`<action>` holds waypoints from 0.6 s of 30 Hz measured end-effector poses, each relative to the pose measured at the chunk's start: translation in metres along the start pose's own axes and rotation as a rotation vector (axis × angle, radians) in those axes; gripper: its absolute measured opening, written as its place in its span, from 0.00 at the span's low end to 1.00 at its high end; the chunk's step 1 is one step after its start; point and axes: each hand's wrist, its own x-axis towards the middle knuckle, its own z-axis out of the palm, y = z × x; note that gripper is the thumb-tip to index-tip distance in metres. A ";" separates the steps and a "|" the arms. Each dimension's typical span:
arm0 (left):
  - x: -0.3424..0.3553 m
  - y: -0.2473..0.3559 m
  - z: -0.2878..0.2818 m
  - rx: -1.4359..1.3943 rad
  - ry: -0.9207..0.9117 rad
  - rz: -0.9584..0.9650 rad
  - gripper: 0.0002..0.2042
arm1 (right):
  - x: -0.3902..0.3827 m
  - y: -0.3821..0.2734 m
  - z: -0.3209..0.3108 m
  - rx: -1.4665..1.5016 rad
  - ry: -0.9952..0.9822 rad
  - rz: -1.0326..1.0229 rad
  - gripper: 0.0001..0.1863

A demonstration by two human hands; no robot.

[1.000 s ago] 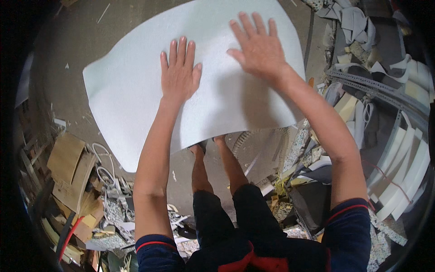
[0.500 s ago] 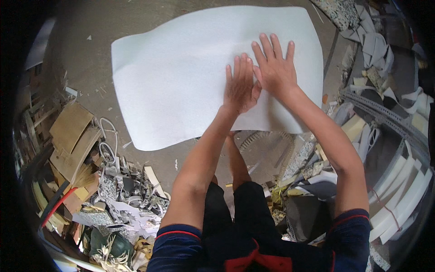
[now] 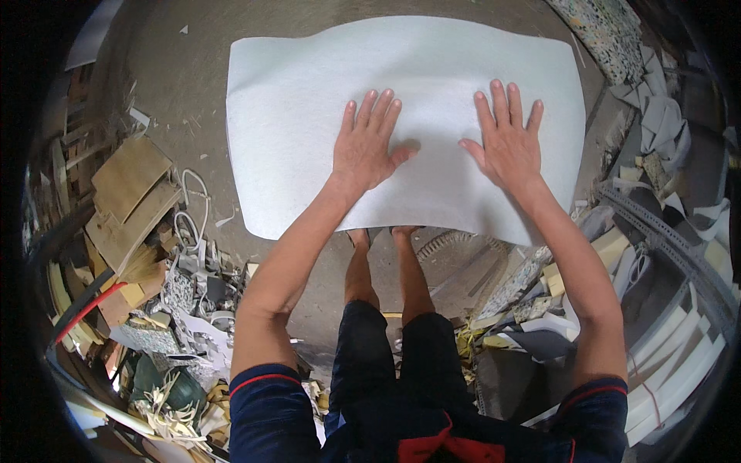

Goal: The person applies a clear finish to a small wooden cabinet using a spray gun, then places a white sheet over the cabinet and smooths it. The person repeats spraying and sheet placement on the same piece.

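A large white sheet [image 3: 293,92], foam-like or felt-like, with a wavy far edge and rounded corners, spreads out in front of my feet. My left hand [image 3: 367,147] lies on its middle, palm down, fingers stretched and thumb out to the right. To the right, my right hand [image 3: 505,143] rests flat on the same sheet with fingers spread and the thumb pointing left. A wide gap of bare sheet separates the two hands. Neither hand grips anything. What supports the sheet from below is hidden.
Foam and paper scraps [image 3: 201,309] are heaped at the left, beside brown boards [image 3: 131,177] and a straw brush [image 3: 139,266]. At the right lie a perforated metal strip [image 3: 656,216], white foam strips [image 3: 679,370] and a speckled foam block [image 3: 602,35]. A ribbed hose [image 3: 455,238] curves near my feet.
My hands were close together on the sheet; now they are apart, the left moved left and the right slightly right. The sheet sits further right in view and looks more level.
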 end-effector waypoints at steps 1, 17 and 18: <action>-0.002 -0.009 -0.003 0.036 0.023 -0.026 0.44 | 0.000 0.000 -0.001 -0.020 -0.002 0.001 0.44; 0.030 -0.084 -0.028 0.262 0.105 -0.240 0.38 | -0.001 -0.003 0.002 -0.052 -0.014 0.000 0.46; 0.025 -0.085 -0.030 0.317 0.107 -0.267 0.38 | -0.001 -0.003 0.002 -0.072 0.002 -0.002 0.46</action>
